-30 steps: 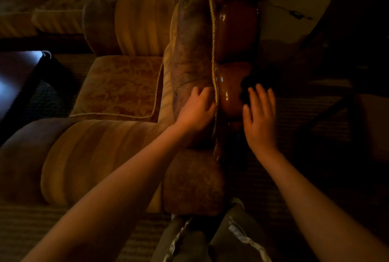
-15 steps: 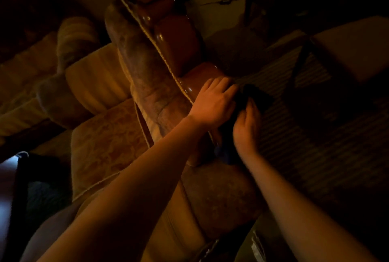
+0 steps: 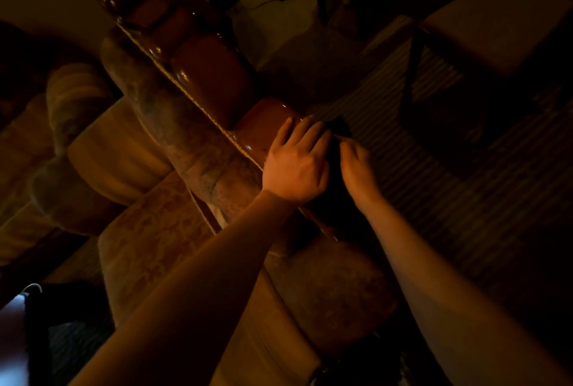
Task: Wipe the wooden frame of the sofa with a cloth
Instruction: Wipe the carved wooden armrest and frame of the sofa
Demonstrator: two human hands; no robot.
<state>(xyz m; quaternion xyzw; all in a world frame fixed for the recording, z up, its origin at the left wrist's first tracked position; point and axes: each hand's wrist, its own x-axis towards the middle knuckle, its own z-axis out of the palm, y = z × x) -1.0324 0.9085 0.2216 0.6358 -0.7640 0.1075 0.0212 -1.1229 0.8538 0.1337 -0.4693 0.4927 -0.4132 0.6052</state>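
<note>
A: So where is the cloth (image 3: 339,129)?

B: Dark, and hard to make out. It lies against the outer side of the frame (image 3: 263,128), between the two hands, with a bit of it showing just past the fingertips.

A: And the left hand (image 3: 296,165)?

B: Laid palm down over the top of the glossy frame, fingers straight and close together, reaching toward the cloth. It grips nothing that I can see.

A: The right hand (image 3: 356,168)?

B: Just beside the left, on the outer side of the frame, its fingers bent onto the cloth. The light is too dim to say whether it pinches the cloth or only presses it, so I cannot tell.

A: What does the frame look like?

B: Reddish-brown carved wood with bright glints, running up and away along the sofa back. A cord (image 3: 198,105) trims the seam where it meets the upholstery (image 3: 173,125).

A: Anything else?

B: Cushions (image 3: 124,150) on the seat to the left, a striped rug (image 3: 434,168) on the floor to the right, and a stool (image 3: 496,22) on the rug at upper right
</note>
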